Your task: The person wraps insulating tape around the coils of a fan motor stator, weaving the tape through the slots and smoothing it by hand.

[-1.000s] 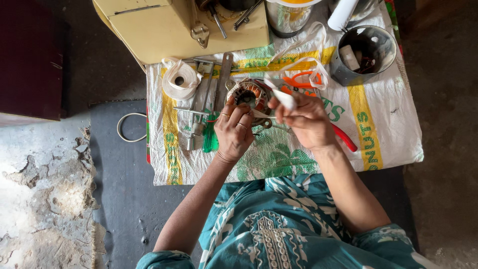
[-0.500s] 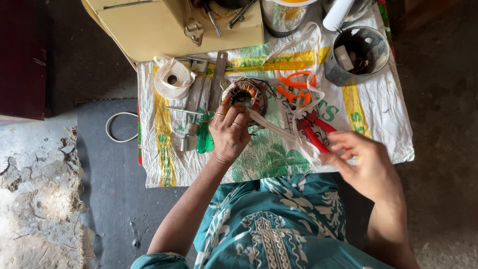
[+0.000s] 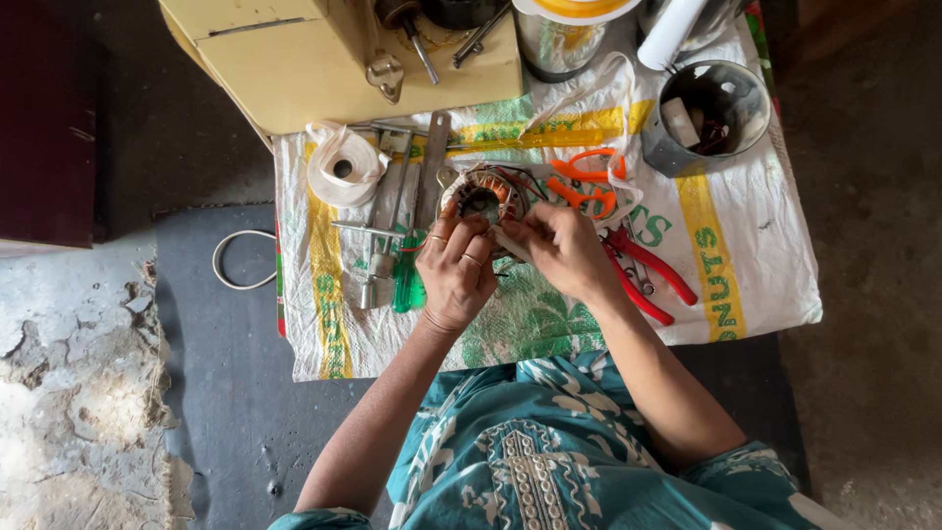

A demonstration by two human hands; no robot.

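**Both hands back on the motor coil**

The right hand [image 3: 564,245], off to the side by the red-handled pliers [image 3: 648,275] half a second ago, has returned and now pinches at the round copper-wound motor stator [image 3: 481,194]. The left hand [image 3: 456,263] grips the stator's near edge, holding it on the printed white woven sack [image 3: 746,245]. Work on the windings looks resumed.

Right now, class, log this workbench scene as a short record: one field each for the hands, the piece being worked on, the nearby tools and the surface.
Left hand: left hand grips the round copper-wound coil from below
Right hand: right hand pinches at the coil's right edge
Near left: green-handled screwdriver, white tape roll
Near right: red-handled pliers, orange scissors
Far right: metal tin
Surface: printed woven sack
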